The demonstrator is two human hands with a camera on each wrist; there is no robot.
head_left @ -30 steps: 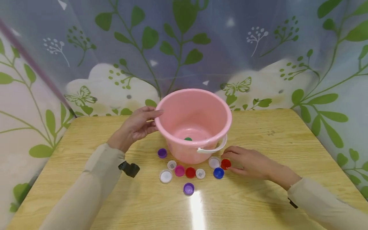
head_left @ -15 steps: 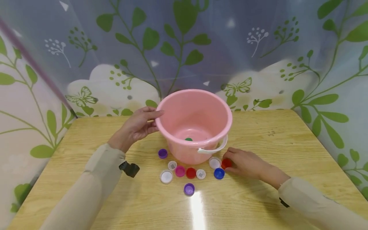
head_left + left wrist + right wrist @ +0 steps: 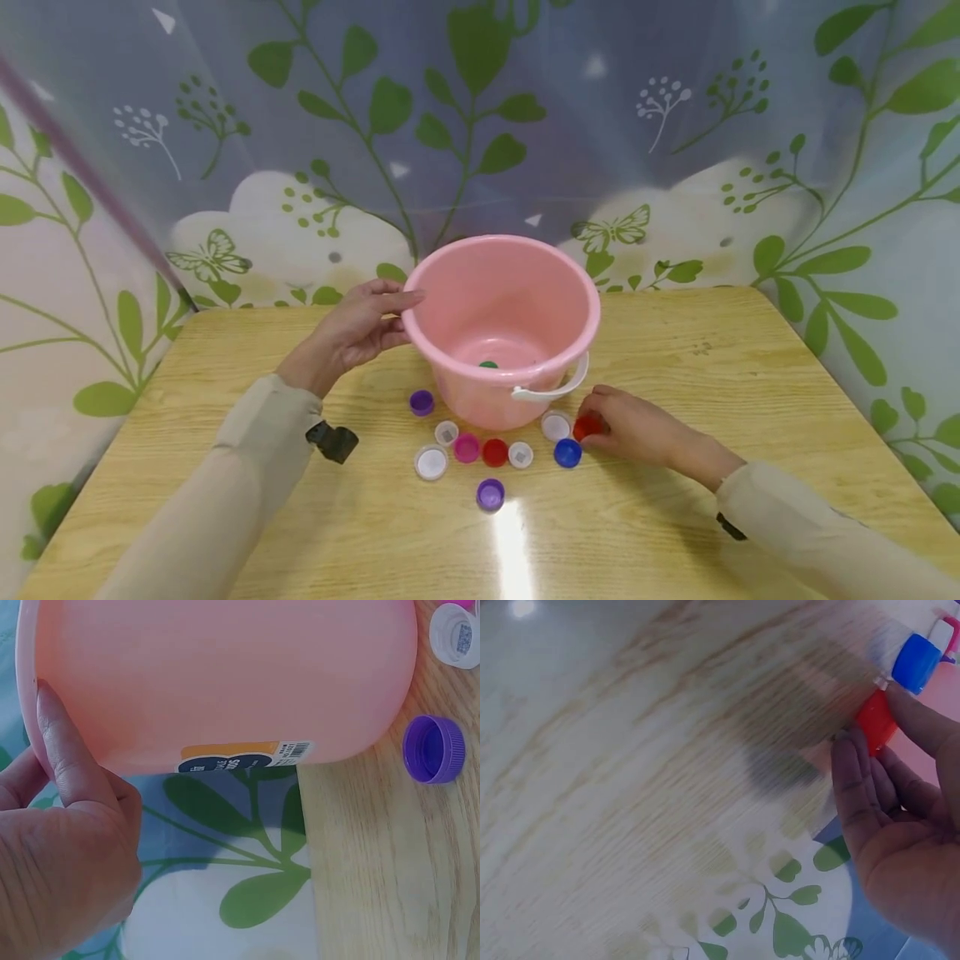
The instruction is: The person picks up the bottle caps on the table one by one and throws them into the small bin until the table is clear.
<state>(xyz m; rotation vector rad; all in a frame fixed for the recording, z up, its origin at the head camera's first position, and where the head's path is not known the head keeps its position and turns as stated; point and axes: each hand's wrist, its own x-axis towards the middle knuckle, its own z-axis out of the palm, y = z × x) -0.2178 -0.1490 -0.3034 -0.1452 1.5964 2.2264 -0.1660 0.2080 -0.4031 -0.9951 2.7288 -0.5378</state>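
On the worktop [image 3: 720,367], holding the pink bucket [image 3: 480,400] by its rim with the left hand [image 3: 356,325] while pinching a red cap [image 3: 587,427] in the right hand [image 3: 633,423], just beside the blue cap [image 3: 567,453]. Judging by one green item [image 3: 488,364] visible on the bucket's floor, probably barely begun, with nine other caps [image 3: 495,452], counting the blue, left outside and not held.

Even, whitish light fills the space in the head view, bright across the pale wooden tabletop [image 3: 360,537], where a long white streak of glare [image 3: 513,550] washes out the near grain. Soft shadows fall beside both beige cloth sleeves [image 3: 795,512]. A sheen gleams inside the round pink plastic bucket [image 3: 498,287]. The left wrist view looks duller; the right is dim, hazy and soft, with a small glaring spot [image 3: 522,607] up in the far-left corner.
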